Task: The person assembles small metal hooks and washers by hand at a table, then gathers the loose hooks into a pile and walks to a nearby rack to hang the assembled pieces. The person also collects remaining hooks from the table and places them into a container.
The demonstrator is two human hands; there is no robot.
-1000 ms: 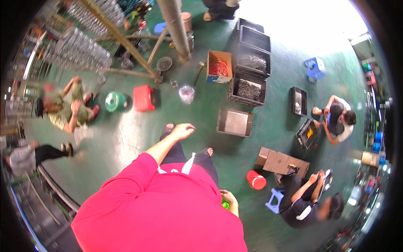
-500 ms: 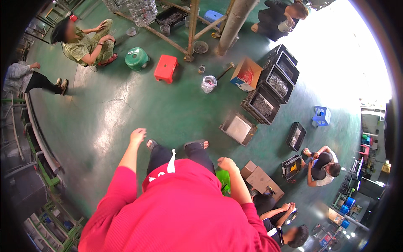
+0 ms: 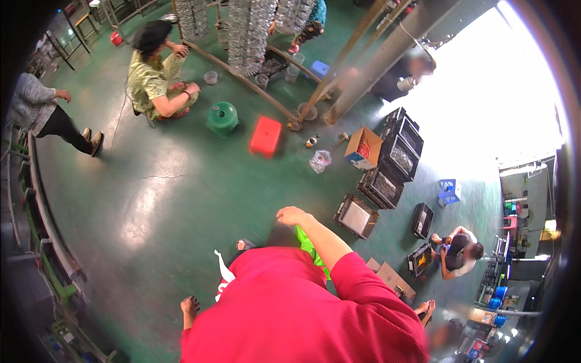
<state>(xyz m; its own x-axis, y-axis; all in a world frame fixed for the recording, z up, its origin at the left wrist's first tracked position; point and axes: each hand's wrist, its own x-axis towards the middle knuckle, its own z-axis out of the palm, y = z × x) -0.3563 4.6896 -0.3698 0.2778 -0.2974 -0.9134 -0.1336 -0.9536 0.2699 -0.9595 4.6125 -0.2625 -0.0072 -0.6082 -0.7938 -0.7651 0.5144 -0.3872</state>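
Note:
My right hand (image 3: 292, 215) swings forward across my body, its fingers curled in with nothing visible in them. Just beside that forearm, bright green cloth or plastic (image 3: 310, 247) hangs at my right hip; the hand is apart from it. My left hand (image 3: 190, 304) hangs back by my left side, low in the picture, its fingers loosely bent and somewhat apart, holding nothing that I can see. Below my red top, one sandalled foot (image 3: 243, 244) shows on the green floor.
Ahead lie a red stool (image 3: 265, 137), a green round stool (image 3: 223, 118) and a clear plastic bag (image 3: 320, 161). Black crates (image 3: 380, 185) and a cardboard box (image 3: 364, 147) line the right. A seated person (image 3: 158, 81) is at far left; metal posts (image 3: 363, 78) stand beyond.
My right hand has swung forward and inward, while my left has swung back. The view has shifted, and the stools and crates sit lower in the picture.

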